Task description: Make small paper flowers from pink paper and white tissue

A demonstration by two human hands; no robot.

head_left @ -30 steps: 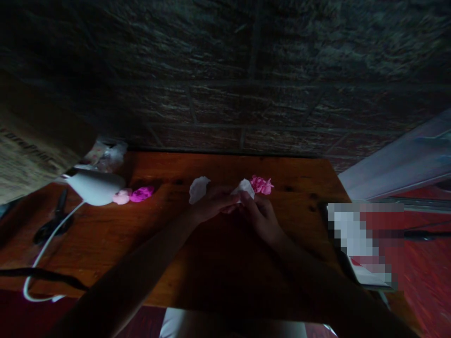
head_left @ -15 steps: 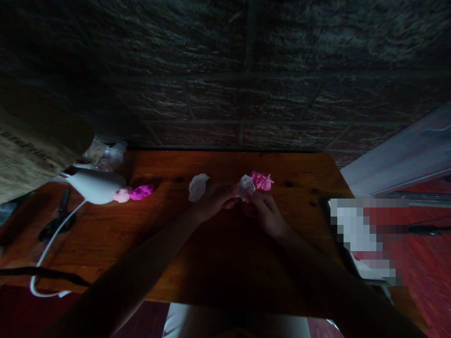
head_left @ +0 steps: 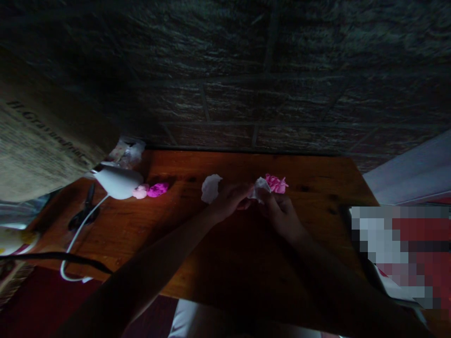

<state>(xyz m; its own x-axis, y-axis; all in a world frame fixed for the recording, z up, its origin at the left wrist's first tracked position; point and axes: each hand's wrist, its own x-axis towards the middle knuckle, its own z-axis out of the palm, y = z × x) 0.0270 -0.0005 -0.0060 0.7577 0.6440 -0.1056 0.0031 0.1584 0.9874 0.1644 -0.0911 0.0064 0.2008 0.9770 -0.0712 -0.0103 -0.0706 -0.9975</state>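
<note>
Over the wooden table, a crumpled white paper piece [head_left: 261,184] is pinched between my two hands. My left hand [head_left: 234,198] holds its left side with closed fingers. On its lower right side, my right hand [head_left: 280,211] grips with thumb and curled fingers. Just behind and to the right lies a ruffled pink paper flower [head_left: 276,183]. Another white paper piece [head_left: 210,188] rests on the table, left of my left hand. The dim light hides finer detail of the fingertips.
At the left, a white lamp-like object [head_left: 120,182] with a cable stands beside a pale pink flower [head_left: 141,190] and a magenta one [head_left: 158,189]. Dark scissors [head_left: 84,217] lie near the cable. A brown paper bag [head_left: 45,136] and a stone-patterned wall [head_left: 225,103] border the table [head_left: 183,164].
The view has turned slightly left, so everything sits further right in the picture. Both hands keep their hold on the white paper with only slight finger movement.
</note>
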